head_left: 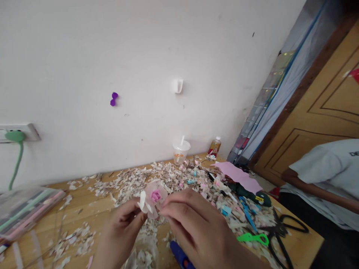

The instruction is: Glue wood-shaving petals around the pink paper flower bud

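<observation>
Between my two hands is a handmade flower (156,195), with a pink rolled centre and pale translucent petals around it. My left hand (120,228) pinches it from the left and below, and a white petal stands up beside the thumb. At the flower's right edge, the fingertips of my right hand (193,220) are closed on a petal. Under the hands lie many pale petal scraps (131,183). A blue tool handle (179,254), partly hidden by my right hand, rests on the table below.
Black scissors (277,231), a bright green tool (254,238) and pink paper (238,175) lie at the right. A plastic cup (180,151) and a bottle (214,146) stand by the wall. At left are clear packs (28,211). Another person (328,179) sits at the right.
</observation>
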### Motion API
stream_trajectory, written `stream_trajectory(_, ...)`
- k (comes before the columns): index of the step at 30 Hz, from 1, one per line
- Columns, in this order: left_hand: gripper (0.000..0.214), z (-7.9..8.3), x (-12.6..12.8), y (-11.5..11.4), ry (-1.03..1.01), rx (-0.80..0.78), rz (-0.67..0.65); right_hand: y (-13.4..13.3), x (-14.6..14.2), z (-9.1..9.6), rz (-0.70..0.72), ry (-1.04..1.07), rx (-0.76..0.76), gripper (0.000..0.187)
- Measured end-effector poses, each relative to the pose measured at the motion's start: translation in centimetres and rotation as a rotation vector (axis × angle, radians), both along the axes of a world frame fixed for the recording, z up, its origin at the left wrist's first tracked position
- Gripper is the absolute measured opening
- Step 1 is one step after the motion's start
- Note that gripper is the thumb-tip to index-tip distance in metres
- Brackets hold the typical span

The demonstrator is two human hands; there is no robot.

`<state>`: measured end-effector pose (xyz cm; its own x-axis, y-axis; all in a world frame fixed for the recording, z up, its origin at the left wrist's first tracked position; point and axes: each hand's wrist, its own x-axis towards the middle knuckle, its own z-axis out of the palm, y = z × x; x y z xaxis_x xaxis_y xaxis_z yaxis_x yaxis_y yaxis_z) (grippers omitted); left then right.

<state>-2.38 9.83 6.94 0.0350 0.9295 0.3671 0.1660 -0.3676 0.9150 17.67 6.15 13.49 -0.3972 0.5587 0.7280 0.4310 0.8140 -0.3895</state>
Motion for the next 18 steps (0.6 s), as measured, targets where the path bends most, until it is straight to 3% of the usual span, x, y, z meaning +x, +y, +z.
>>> stream_trajectory(8, 0.017, 0.25, 0.09, -0.07, 0.071, -0.010, 0.029, 0.36, 0.40, -0.17, 0.099, 0.025, -0.066, 0.028)
stream_trajectory(18, 0.014, 0.59, -0.02, -0.44, 0.104, 0.005, 0.014, -0.03, 0.18, -0.21, 0.025, 0.009, 0.009, 0.020)
